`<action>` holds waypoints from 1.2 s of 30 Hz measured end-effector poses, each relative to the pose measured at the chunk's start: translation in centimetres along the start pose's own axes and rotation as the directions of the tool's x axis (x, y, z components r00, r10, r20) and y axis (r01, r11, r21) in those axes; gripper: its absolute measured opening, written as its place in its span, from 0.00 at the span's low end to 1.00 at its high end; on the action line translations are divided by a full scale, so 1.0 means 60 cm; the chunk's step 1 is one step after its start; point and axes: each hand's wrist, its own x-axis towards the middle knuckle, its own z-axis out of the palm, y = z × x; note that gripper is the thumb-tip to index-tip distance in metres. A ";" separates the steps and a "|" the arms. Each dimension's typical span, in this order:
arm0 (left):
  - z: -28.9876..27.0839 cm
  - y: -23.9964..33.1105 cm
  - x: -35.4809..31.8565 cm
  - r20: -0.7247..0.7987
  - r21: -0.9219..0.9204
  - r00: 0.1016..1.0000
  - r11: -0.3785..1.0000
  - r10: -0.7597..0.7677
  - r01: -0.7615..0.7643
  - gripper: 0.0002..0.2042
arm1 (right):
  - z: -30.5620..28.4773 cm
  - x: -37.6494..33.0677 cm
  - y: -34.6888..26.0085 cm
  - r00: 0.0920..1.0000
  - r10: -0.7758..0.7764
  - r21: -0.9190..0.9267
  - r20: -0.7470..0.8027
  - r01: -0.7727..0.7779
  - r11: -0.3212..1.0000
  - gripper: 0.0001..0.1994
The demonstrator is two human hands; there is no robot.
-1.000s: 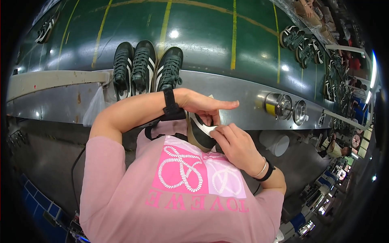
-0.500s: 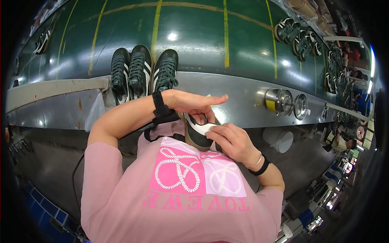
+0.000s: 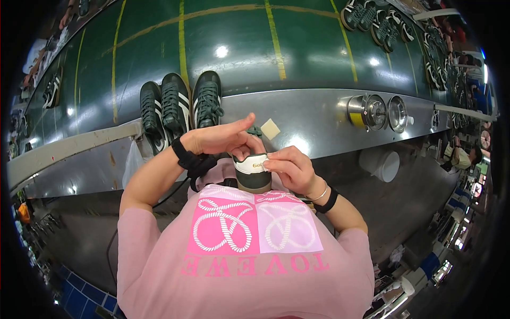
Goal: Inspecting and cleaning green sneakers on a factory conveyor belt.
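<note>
A dark green sneaker (image 3: 253,182) is held heel up against my shirt, its white heel tab (image 3: 251,165) facing me. My left hand (image 3: 229,139) curls its fingers into the shoe's opening behind the tab, thumb stretched up. On the other side, my right hand (image 3: 293,169) pinches the edge of the heel tab between thumb and fingers. The front of the shoe is mostly hidden under my left hand. Just beyond my hands, a small cream square pad (image 3: 270,129) lies on the metal ledge (image 3: 319,117).
Three dark green laced sneakers (image 3: 175,106) stand side by side at the left. A round metal pot (image 3: 366,112) and its lid (image 3: 397,114) sit on the ledge at right, above a white bucket (image 3: 383,165). Beyond runs a green conveyor belt (image 3: 234,58) with more sneakers (image 3: 378,24).
The shoe has turned so its heel tab faces me more squarely. My hands have shifted slightly left with it. The cream pad, mostly hidden before, now shows on the ledge.
</note>
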 end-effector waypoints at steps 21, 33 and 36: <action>0.048 -0.003 -0.009 -0.105 0.371 0.982 0.922 0.159 -0.109 0.20 | 0.019 -0.017 0.030 0.981 0.150 0.067 -0.123 -0.143 0.988 0.16; 0.053 -0.087 0.030 -0.037 0.918 0.765 0.325 0.643 -0.228 0.19 | 0.040 -0.148 0.201 0.835 0.504 -0.254 -0.221 -0.549 0.796 0.14; 0.001 -0.163 0.055 -0.138 0.990 0.750 0.112 0.647 0.086 0.16 | 0.057 -0.128 0.179 0.887 0.406 -0.643 -0.219 -0.444 0.624 0.17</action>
